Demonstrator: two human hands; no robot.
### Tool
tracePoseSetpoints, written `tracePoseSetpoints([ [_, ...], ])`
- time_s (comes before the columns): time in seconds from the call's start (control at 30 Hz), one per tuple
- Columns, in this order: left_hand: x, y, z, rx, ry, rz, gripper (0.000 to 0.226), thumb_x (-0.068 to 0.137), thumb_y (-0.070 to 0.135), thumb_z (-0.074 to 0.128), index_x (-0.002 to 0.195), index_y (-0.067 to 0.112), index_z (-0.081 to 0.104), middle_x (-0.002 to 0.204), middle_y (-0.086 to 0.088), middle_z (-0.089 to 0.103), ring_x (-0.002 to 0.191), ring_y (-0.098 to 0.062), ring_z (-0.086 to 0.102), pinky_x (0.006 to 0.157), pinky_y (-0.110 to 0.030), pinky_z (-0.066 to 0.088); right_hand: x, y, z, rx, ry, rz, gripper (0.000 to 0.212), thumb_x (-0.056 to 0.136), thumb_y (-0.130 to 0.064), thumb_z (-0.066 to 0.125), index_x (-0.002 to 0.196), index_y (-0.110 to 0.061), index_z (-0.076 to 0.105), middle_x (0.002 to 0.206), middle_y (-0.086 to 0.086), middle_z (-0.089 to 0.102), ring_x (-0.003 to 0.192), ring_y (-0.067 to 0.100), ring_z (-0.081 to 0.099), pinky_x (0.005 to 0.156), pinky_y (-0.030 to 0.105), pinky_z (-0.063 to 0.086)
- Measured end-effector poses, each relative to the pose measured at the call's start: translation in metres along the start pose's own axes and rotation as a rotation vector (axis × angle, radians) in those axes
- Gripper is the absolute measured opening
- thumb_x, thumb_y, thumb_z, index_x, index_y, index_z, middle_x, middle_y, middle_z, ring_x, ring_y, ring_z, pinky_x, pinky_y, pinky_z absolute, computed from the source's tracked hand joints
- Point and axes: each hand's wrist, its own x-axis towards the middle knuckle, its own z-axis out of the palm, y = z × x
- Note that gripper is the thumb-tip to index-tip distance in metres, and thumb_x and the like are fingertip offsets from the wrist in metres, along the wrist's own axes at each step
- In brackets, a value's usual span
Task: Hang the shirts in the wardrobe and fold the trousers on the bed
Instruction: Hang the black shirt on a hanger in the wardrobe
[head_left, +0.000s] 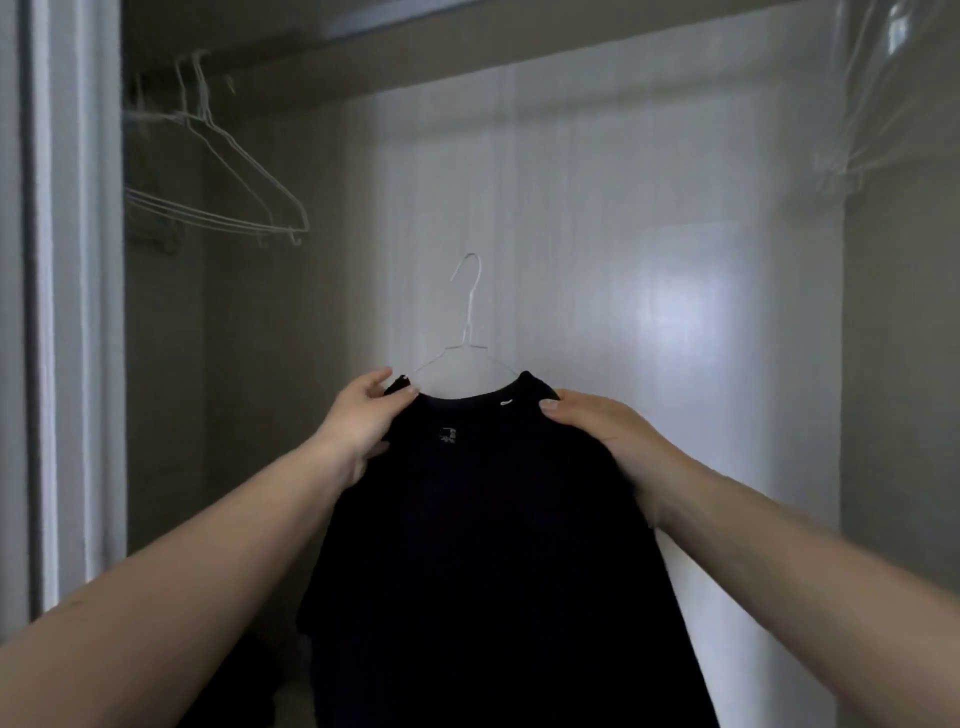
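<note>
Black shirt (488, 545) on wire hanger (467, 322), held before the wardrobe, left hand (363, 421) and right hand (597, 431) gripping its shoulders: keep level, lift hook squarely onto rail (415, 21).

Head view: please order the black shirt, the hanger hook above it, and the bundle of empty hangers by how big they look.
1. Black shirt, by far the largest.
2. Empty hangers, hanging farther back at upper left, so their true size is unsure.
3. Hanger hook, the smallest.
</note>
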Motion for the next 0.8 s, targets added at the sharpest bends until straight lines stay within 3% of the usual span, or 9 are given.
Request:
tracePoseSetpoints([
  [0.07, -0.006, 0.015, -0.002, -0.088, -0.039, 0.000, 0.031, 0.093, 0.023, 0.060, 0.123, 0.024, 0.056, 0.133, 0.002, 0.055, 0.118, -0.015, 0.053, 0.100, -0.049, 0.045, 0.018, -0.008, 0.022, 0.044, 0.001, -0.033, 0.013, 0.090, -0.022, 0.061, 0.086, -0.012, 0.069, 0.076, 0.003, 0.072, 0.065, 0.014, 0.069, 0.054, 0.022, 0.052],
  [0.17, -0.009, 0.043, -0.013, -0.190, -0.061, 0.063, 0.009, 0.094, 0.019, 0.058, 0.099, 0.023, 0.065, 0.108, 0.004, 0.069, 0.110, -0.009, 0.060, 0.086, -0.041, 0.053, 0.049, -0.027, 0.055, 0.107, -0.010, -0.120, 0.014, 0.090, -0.022, 0.061, 0.083, -0.010, 0.064, 0.076, 0.007, 0.070, 0.068, 0.019, 0.067, 0.061, 0.026, 0.055],
  [0.27, -0.009, 0.074, -0.027, -0.239, -0.085, 0.141, 0.011, 0.093, 0.022, 0.059, 0.100, 0.020, 0.067, 0.093, 0.009, 0.075, 0.100, -0.007, 0.066, 0.075, -0.033, 0.054, 0.081, -0.052, 0.087, 0.110, -0.020, -0.226, 0.019, 0.091, -0.022, 0.060, 0.095, -0.004, 0.062, 0.090, 0.017, 0.060, 0.083, 0.027, 0.058, 0.074, 0.035, 0.048],
  [0.43, -0.006, 0.124, -0.042, -0.230, -0.086, 0.250, 0.016, 0.095, 0.022, 0.056, 0.104, 0.017, 0.068, 0.103, 0.001, 0.074, 0.100, -0.012, 0.068, 0.073, -0.030, 0.054, 0.130, -0.092, 0.128, 0.115, -0.031, -0.362, 0.020, 0.092, -0.020, 0.060, 0.074, -0.012, 0.055, 0.059, 0.004, 0.057, 0.049, 0.013, 0.056, 0.048, 0.020, 0.044],
  [0.6, 0.002, 0.166, -0.054, -0.248, -0.032, 0.350, 0.017, 0.097, 0.019, 0.053, 0.103, 0.013, 0.068, 0.096, -0.001, 0.075, 0.087, -0.010, 0.072, 0.057, -0.022, 0.056, 0.180, -0.128, 0.160, 0.096, 0.004, -0.493, 0.014, 0.086, -0.022, 0.064, 0.074, -0.015, 0.060, 0.070, 0.008, 0.064, 0.071, 0.025, 0.062, 0.071, 0.039, 0.051],
  [0.8, 0.018, 0.199, -0.061, -0.286, 0.103, 0.440, 0.017, 0.095, 0.015, 0.053, 0.100, 0.016, 0.069, 0.085, -0.004, 0.076, 0.073, -0.013, 0.073, 0.054, -0.022, 0.055, 0.231, -0.176, 0.184, 0.040, 0.069, -0.617, 0.018, 0.081, -0.025, 0.065, 0.067, -0.017, 0.057, 0.064, 0.002, 0.059, 0.067, 0.021, 0.058, 0.066, 0.031, 0.046],
])
